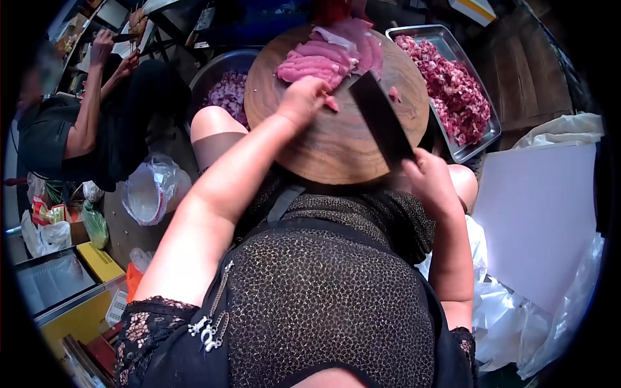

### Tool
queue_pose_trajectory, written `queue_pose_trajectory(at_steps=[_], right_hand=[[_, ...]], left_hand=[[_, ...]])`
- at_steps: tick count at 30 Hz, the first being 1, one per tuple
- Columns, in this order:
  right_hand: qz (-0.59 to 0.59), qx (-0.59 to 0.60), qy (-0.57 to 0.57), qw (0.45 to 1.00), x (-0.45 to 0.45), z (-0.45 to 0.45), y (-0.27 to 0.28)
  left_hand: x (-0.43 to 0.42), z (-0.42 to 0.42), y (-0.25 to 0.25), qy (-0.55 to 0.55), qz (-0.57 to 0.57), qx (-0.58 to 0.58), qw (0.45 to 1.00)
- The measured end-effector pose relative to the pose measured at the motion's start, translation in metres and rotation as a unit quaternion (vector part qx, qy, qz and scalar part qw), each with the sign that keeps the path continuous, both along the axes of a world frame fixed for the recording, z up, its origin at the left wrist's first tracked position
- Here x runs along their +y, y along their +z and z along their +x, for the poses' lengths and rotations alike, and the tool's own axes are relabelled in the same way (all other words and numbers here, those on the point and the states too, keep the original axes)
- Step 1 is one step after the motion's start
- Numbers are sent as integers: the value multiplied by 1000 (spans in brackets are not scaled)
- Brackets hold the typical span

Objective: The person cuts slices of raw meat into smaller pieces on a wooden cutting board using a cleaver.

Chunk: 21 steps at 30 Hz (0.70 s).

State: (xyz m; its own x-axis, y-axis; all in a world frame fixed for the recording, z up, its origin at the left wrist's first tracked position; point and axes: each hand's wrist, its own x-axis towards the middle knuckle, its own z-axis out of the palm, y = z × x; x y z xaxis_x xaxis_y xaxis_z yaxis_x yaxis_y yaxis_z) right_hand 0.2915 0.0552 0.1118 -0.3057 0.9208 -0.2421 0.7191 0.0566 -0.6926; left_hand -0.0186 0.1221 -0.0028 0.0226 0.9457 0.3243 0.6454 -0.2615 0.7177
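Sliced raw meat lies on the far half of a round wooden chopping board. My left hand is at the near edge of the slices, its fingers bent together; a small piece of meat shows by the fingertips, and I cannot make out whether they grip it. My right hand is closed around the handle of a cleaver. The broad dark blade slants across the board's right half, its far end near the meat. Another small meat scrap lies to the right of the blade.
A metal tray heaped with chopped meat stands right of the board. At its left is a metal bowl with more cut meat. A seated person works at far left, holding a knife and a skewered item. A white board stands at right.
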Motion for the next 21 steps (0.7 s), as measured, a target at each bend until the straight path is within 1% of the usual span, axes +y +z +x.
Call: queue_pose_trajectory(at_steps=[1,2,3,4,5,6,7,8,10,11,12,13,14,16,17,19,20,21], right_hand=[[7,-2,36,999,-4,1,-10],[13,-3,72,997,-7,1,-18],[6,-27,83,996,-9,-3,-21],[4,-26,82,996,-8,-8,-22],[-19,-41,86,995,-5,-13,-23],[-42,-57,89,994,-2,-19,-23],[-114,-42,57,991,3,-25,-10],[-179,43,-18,983,6,-25,-19],[-106,21,-48,993,8,-29,-18],[-107,20,-48,993,12,-27,-23],[-80,23,-60,995,15,-22,-34],[-55,26,-73,995,17,-16,-47],[-98,44,-88,990,21,-8,-62],[-86,33,-83,992,20,-9,-57],[-89,30,-82,992,20,-10,-53],[-61,7,-83,995,18,-14,-47],[-64,4,-80,995,17,-12,-47],[-90,25,-87,992,18,-11,-46]], left_hand=[[3,-9,0,18,-16,8,1000],[5,-17,1,35,-1,91,995],[10,-25,-2,27,1,125,992],[12,-29,-5,19,3,159,987],[13,-29,-11,18,2,160,987],[11,-25,-3,31,-28,204,978],[9,-22,2,44,-57,247,966],[8,-22,3,43,-58,246,966],[7,-24,9,32,-75,174,981],[6,-25,11,32,-75,174,981],[0,-22,22,37,-150,34,987],[-9,-18,33,42,-224,-106,968],[-19,-13,41,22,-208,-218,953],[-34,-5,59,-7,-256,-354,899],[-37,-8,56,-6,-258,-357,898],[-48,-16,46,-34,-427,-350,833],[-49,-16,35,-12,-487,-228,843],[-55,-12,40,18,-456,-40,889]])
